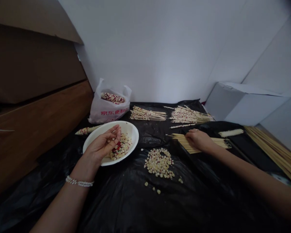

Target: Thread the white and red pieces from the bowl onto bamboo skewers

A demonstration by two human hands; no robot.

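Note:
Above a white bowl (89, 146) of mixed kernels (124, 147) is my left hand (106, 144), palm up with curled fingers; what it cups, if anything, is too small to name. My right hand (198, 139) rests on a bundle of bare wooden sticks (184, 144), fingers bent down and fingertips hidden, so a grip cannot be made out. Between the hands, a pile of pale kernels (159, 162) lies on black plastic sheeting (140, 204). Behind are two groups of sticks threaded with kernels, one left (145, 114) and one right (188, 115).
A plastic bag (106, 110) with speckled cobs stands behind the bowl, and a cob (85, 130) lies beside it. At right are a white box (242, 100), a pale bare cob (231, 133) and long sticks (274, 150). Cardboard (34, 61) stands at left.

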